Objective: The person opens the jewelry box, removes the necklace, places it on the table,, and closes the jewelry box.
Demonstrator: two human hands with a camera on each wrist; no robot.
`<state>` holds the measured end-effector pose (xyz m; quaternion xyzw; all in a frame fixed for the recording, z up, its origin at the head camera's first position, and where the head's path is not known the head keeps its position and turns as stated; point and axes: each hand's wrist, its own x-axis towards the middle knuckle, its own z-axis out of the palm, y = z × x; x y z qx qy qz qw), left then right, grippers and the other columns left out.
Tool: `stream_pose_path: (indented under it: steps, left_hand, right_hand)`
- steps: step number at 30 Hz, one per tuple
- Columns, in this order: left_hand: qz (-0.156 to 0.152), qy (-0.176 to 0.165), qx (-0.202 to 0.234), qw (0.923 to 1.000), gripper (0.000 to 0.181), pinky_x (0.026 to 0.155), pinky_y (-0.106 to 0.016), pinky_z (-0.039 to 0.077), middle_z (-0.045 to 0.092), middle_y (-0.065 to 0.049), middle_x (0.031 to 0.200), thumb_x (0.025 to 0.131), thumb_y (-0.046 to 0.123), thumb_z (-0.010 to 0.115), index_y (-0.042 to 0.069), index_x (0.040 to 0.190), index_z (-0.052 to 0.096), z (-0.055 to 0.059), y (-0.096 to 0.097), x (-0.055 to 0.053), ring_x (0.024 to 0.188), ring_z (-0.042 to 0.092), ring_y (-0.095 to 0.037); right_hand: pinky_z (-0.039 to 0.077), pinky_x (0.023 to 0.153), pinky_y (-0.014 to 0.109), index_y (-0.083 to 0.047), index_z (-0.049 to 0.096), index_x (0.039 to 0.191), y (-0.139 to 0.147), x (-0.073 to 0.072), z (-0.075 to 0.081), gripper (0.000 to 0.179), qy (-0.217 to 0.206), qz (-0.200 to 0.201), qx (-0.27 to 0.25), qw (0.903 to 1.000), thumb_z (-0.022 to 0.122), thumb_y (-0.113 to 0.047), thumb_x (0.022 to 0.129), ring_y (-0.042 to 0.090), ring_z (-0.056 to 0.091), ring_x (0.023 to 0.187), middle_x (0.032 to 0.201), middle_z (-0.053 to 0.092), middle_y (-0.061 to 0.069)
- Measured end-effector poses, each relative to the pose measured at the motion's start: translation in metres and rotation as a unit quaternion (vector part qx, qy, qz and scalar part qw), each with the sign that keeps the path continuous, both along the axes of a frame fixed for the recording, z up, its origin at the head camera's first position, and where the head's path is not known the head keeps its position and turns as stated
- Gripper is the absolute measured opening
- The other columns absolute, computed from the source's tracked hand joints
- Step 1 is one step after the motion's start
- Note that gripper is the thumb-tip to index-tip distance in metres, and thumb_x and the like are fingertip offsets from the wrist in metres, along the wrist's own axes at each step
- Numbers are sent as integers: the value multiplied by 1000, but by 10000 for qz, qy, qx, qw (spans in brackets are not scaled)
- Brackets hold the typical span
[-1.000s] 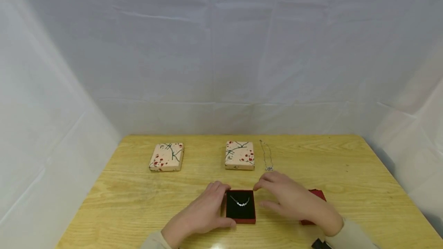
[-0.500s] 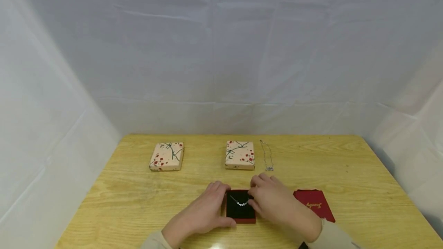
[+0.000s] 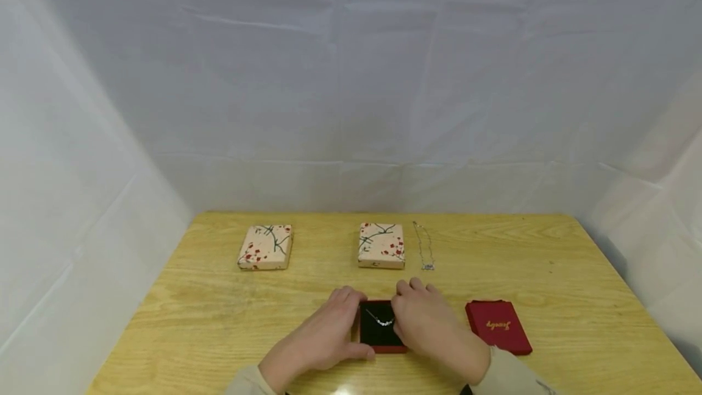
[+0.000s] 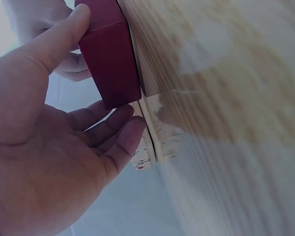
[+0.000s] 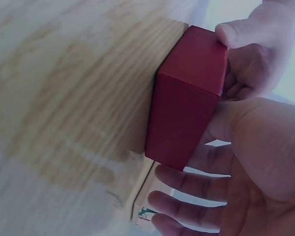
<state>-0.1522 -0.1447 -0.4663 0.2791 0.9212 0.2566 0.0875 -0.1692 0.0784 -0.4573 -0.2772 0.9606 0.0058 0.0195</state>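
A small red jewelry box [image 3: 382,350] stands on the table, its lid off and a black pad [image 3: 378,338] inside. On the pad lies a silver necklace [image 3: 384,323] with a beaded, curved front. My left hand [image 3: 326,334] grips the box's left side, thumb at the front corner and fingers at the back; the left wrist view shows this hold on the red wall [image 4: 113,64]. At the right edge is my right hand [image 3: 428,325], its thumb reaching over the rim in the right wrist view. Its thumb and index fingertips are hidden at the necklace's right end.
A red lid [image 3: 498,325] marked "Jewelry" lies to the right. Behind stand two cream, flower-patterned boxes, one at centre [image 3: 381,245] and one at left [image 3: 265,247]. A second silver necklace [image 3: 428,266] lies beside the centre box. White cloth [image 3: 340,108] hangs around the table.
My right hand has moved left onto the box's right edge, uncovering the red lid. My left hand and the box have stayed in place.
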Motion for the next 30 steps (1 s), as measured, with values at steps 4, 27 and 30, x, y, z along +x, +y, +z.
stream_pose_path:
  steps: [4,27,30]
  left_hand:
    - [24,66,-32,10000,88,108,-40,50,57,-5,133,84,53,89,1,145,52,0,1,0,124,51,-18]
    - [105,101,-48,9999,86,106,-40,51,58,-5,130,83,53,89,2,142,53,0,3,2,120,52,-18]
    - [128,72,-44,9999,87,106,-40,51,58,-5,130,82,54,89,2,142,53,1,3,3,119,52,-18]
  right_hand:
    - [54,76,44,-9,76,95,0,-1,-3,21,47,-63,-149,9999,82,-28,89,23,57,92,98,63,2]
    - [56,79,38,-17,68,87,15,-2,-4,8,769,611,-936,9908,76,-17,88,16,57,93,99,65,-4]
    - [55,78,37,-17,66,86,19,-1,-1,9,712,776,-1160,9877,75,-15,88,14,56,90,93,63,-7]
